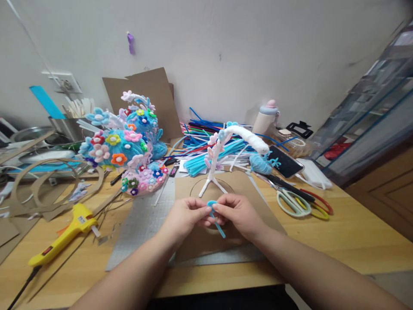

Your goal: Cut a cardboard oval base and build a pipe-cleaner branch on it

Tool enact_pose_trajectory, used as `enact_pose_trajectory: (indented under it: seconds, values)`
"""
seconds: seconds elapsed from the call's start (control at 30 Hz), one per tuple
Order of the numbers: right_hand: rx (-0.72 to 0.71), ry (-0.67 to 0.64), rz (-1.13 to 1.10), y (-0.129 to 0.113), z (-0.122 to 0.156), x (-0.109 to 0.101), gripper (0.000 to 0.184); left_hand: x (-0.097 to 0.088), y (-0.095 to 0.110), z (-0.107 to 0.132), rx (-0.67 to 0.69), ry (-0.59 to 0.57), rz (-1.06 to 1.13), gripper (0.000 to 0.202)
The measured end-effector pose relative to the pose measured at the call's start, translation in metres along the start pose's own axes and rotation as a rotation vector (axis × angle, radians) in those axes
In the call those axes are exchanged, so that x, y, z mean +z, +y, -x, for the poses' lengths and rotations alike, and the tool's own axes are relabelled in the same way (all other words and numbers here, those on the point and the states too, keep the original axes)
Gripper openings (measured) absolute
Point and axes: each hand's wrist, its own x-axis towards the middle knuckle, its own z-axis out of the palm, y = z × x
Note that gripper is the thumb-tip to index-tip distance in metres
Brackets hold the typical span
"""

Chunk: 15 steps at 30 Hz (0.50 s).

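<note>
Head view: left hand (192,212) and right hand (238,212), equally near, pinch the blue stem (220,229), its tail toward five o'clock, white stand (213,167) at twelve

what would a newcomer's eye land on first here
Probably the flower-covered craft piece left of centre, brightly coloured. Front and centre, the left hand and right hand pinch a blue pipe cleaner, with a white arched stem just beyond; a yellow glue gun lies at left.

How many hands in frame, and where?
2. Left hand and right hand, side by side above the brown cardboard sheet, both pinching a light-blue pipe cleaner. Some fingers are partly hidden.
</note>
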Motion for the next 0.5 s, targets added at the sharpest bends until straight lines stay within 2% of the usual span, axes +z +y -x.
enact_pose_trajectory:
  seconds: [0.17,0.23,0.33,0.37,0.5]
  values:
    - [-0.087,-0.003,0.077,-0.0043,0.0011,0.0005,0.034,-0.0007,-0.0012,-0.0008,0.012,-0.011,0.071,0.03]
    - [-0.156,0.023,0.089,-0.0057,0.0008,-0.0004,0.033,-0.0006,0.0007,-0.0006,-0.026,-0.035,0.161,0.022]
    - [-0.286,0.098,0.123,-0.0052,0.0009,-0.0019,0.021,-0.0012,0.0038,-0.001,-0.118,-0.044,0.354,0.005]
    - [-0.331,0.09,0.142,-0.0041,0.0012,-0.0022,0.017,-0.0016,0.0046,-0.0014,-0.133,-0.04,0.401,0.005]
    - [-0.498,-0.081,0.209,0.003,0.0031,-0.0014,0.014,-0.0029,0.0047,-0.0038,-0.131,-0.03,0.473,0.02]
